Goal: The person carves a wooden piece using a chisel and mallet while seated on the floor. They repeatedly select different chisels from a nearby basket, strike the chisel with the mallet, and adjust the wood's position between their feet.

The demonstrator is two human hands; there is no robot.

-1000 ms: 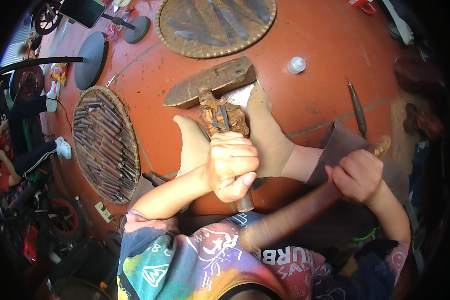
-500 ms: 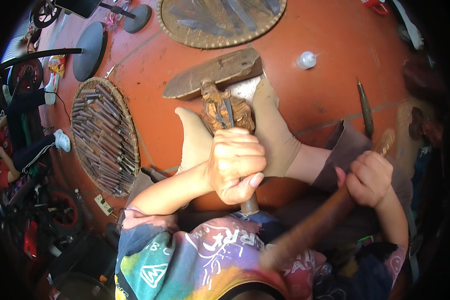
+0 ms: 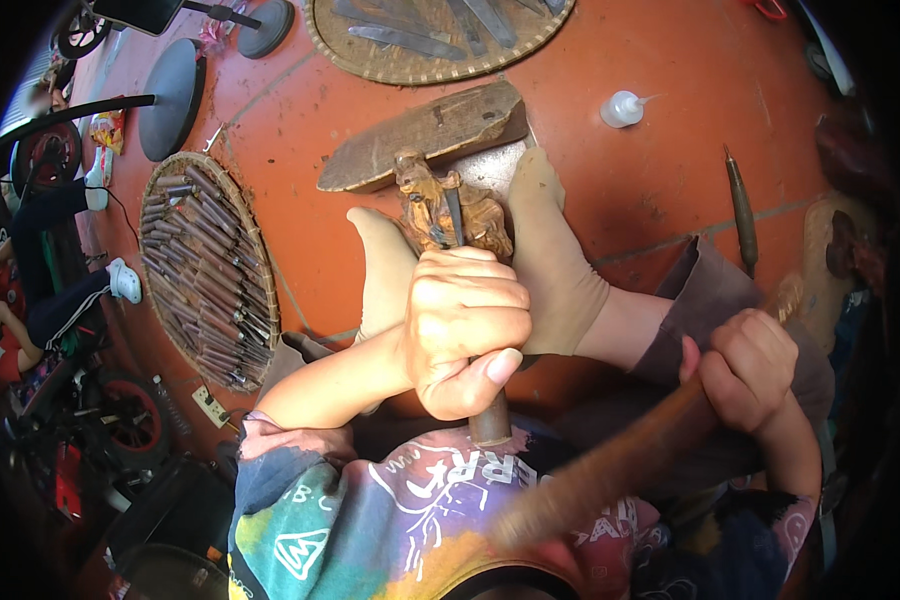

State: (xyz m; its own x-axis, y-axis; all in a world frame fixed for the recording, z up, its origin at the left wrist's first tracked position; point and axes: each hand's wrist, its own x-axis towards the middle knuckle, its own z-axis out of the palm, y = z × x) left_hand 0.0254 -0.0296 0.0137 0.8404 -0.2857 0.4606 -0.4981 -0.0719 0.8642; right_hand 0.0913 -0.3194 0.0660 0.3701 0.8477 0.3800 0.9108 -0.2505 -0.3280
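My left hand (image 3: 468, 335) is closed around a chisel (image 3: 491, 422), its handle end sticking out below the fist. The narrow dark blade (image 3: 455, 217) points away from me and rests against a small brown wood carving (image 3: 428, 205). Its lower part is hidden behind my fist. At the right, my right hand (image 3: 750, 370) grips a long wooden mallet (image 3: 610, 460). The mallet's thick end is blurred and lies toward the lower middle, apart from the chisel handle. My feet in tan socks (image 3: 550, 260) flank the carving, which sits against a wooden block (image 3: 425, 140).
A round woven tray (image 3: 270, 330) full of wooden-handled tools lies at left, another tray (image 3: 400, 75) with flat metal blades beyond. A small squeeze bottle (image 3: 622, 109) and a pointed tool (image 3: 740, 212) are at right. Another person's shoe (image 3: 124, 281) shows far left.
The mallet's thick end has shifted slightly left. The chisel handle end sits a little lower in the view, and the carving has turned slightly. Both hands keep their grips.
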